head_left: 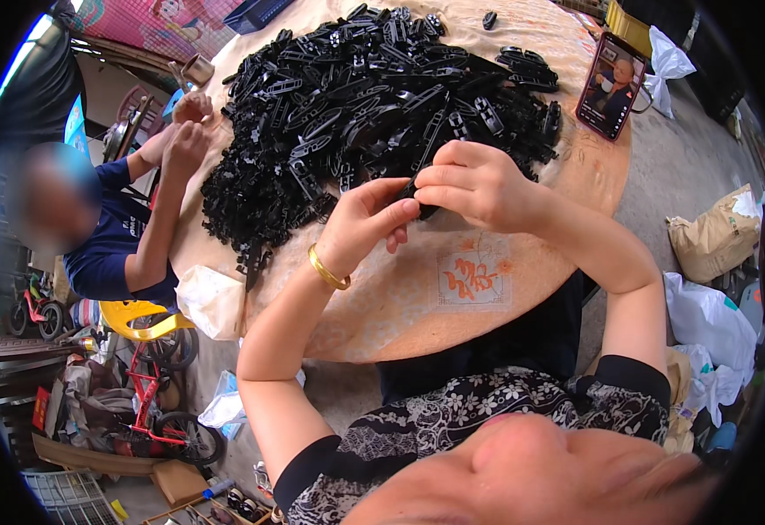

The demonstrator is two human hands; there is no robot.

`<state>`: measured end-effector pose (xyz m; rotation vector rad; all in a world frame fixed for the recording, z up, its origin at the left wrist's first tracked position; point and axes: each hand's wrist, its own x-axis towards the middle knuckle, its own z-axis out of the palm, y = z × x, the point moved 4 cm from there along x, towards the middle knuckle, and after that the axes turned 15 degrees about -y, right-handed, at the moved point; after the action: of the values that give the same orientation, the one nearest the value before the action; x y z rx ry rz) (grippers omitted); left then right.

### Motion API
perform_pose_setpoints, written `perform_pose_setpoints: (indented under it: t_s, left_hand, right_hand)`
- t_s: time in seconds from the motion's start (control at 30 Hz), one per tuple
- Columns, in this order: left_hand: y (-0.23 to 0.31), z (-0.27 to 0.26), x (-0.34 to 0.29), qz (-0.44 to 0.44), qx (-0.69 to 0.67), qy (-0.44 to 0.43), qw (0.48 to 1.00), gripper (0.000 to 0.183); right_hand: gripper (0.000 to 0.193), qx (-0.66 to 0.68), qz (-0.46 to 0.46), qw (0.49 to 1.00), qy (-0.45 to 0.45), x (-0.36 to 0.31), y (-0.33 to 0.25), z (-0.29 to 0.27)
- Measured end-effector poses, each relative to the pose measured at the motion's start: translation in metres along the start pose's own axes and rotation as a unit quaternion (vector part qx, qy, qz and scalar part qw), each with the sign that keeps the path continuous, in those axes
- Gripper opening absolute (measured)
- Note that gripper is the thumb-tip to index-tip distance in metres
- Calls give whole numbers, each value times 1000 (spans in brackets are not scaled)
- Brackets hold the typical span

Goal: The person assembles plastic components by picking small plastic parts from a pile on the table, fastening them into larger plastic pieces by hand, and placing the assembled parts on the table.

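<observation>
My left hand [363,219], with a gold bangle on its wrist, and my right hand [478,185] meet over the near edge of a heap of black plastic parts [356,101]. A small black plastic piece [411,190] is pinched between them, mostly covered by the fingers. Both hands are closed on it, thumbs and fingertips nearly touching. Long, slotted parts make up much of the heap; smaller pieces gather along its left side. Under everything lies a round table with a tan cover [356,328].
At the left, another person's hands [192,131] work near the table edge. A propped phone [610,87] stands at the far right beside the heap. A white bag [212,302] sits at the left edge. Sacks [716,232] and a red bicycle [146,398] occupy the floor.
</observation>
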<state>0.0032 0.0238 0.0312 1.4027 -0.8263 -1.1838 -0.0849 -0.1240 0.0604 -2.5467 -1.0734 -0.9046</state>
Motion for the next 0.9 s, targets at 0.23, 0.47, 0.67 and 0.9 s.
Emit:
perform_pose_setpoints:
  t_s: [0.23, 0.47, 0.67, 0.9]
  left_hand:
    - [-4, -8, 1, 20, -106, -71, 992, 42]
    - [-4, -10, 1, 4, -218, -74, 973, 41]
    - [-5, -7, 0, -17, -125, -28, 992, 37]
    - [15, 7, -8, 110, 353, 105, 923, 32]
  right_hand:
    - [16, 118, 70, 990, 30, 0, 8, 4]
    - [17, 108, 79, 990, 35, -3, 11, 0]
    - [15, 57, 49, 997, -17, 1, 6, 1]
    - [29, 204, 182, 959, -70, -2, 17, 9]
